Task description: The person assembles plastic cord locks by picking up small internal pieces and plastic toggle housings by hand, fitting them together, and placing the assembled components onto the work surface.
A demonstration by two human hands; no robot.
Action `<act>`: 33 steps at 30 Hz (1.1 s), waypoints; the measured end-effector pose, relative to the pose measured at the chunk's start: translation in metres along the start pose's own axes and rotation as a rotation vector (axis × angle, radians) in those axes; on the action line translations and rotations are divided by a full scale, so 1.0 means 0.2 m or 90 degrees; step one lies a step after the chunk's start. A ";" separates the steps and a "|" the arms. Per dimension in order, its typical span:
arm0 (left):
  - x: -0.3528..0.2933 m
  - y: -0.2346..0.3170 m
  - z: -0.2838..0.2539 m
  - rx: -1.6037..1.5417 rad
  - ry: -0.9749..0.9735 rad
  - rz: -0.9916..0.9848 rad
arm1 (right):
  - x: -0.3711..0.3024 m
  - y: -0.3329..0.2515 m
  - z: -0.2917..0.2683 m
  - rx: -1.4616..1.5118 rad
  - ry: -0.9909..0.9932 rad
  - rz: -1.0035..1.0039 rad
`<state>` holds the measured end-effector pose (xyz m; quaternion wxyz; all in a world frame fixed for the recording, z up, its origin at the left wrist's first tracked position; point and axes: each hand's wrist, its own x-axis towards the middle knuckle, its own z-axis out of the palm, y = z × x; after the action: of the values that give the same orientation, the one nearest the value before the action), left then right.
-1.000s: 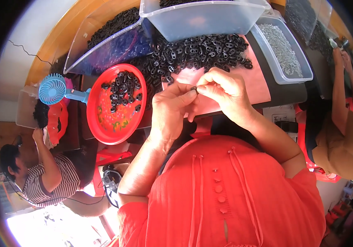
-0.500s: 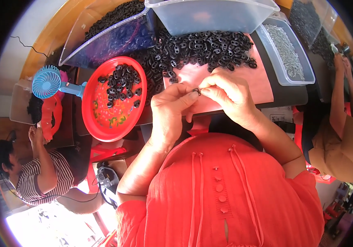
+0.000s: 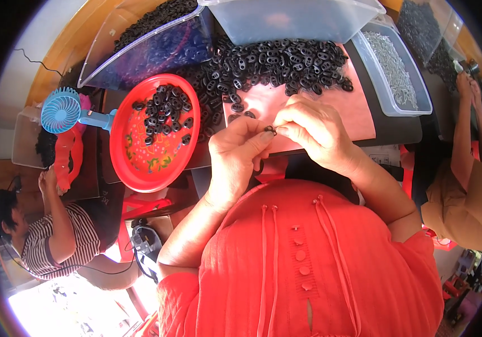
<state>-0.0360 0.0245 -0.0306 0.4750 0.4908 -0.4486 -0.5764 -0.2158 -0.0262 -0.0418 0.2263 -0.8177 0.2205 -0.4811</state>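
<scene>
Over the near edge of a pink sheet [image 3: 359,115], my two hands meet at their fingertips. My left hand [image 3: 234,150] is closed, pinching a small black cord lock [image 3: 269,130] between thumb and forefinger. From the right, my right hand [image 3: 317,132] comes up against it with thumb and forefinger pressed together. Whatever those right fingertips hold is too small to make out. Just beyond my hands lies a heap of black two-hole cord locks [image 3: 286,63]. More black cord locks [image 3: 165,109] lie in a round red tray [image 3: 118,163] to the left.
Clear plastic bins [image 3: 286,25] stand behind the heap, one [image 3: 162,50] full of black pieces. A shallow box [image 3: 390,70] of small silvery pieces is at the right. A blue handheld fan [image 3: 61,110] adjoins the tray. Co-workers sit on the left [image 3: 55,236] and right [image 3: 465,196].
Both hands stay together at the fingertips, shifting very slightly. The black cord lock has turned a little in my left fingers. Little else differs.
</scene>
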 end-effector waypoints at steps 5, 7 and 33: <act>0.00 -0.03 0.00 0.033 0.001 0.048 | -0.01 -0.01 0.02 0.021 -0.013 0.059; 0.00 -0.04 0.01 0.036 0.015 0.059 | -0.02 -0.03 0.03 0.030 -0.005 0.070; -0.03 -0.07 0.01 0.169 0.025 0.123 | -0.08 -0.02 0.07 0.049 -0.002 0.098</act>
<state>-0.0400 0.0320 -0.0430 0.4679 0.5148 -0.5564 -0.4544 -0.2103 -0.0116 -0.0552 0.2945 -0.7899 0.2636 -0.4689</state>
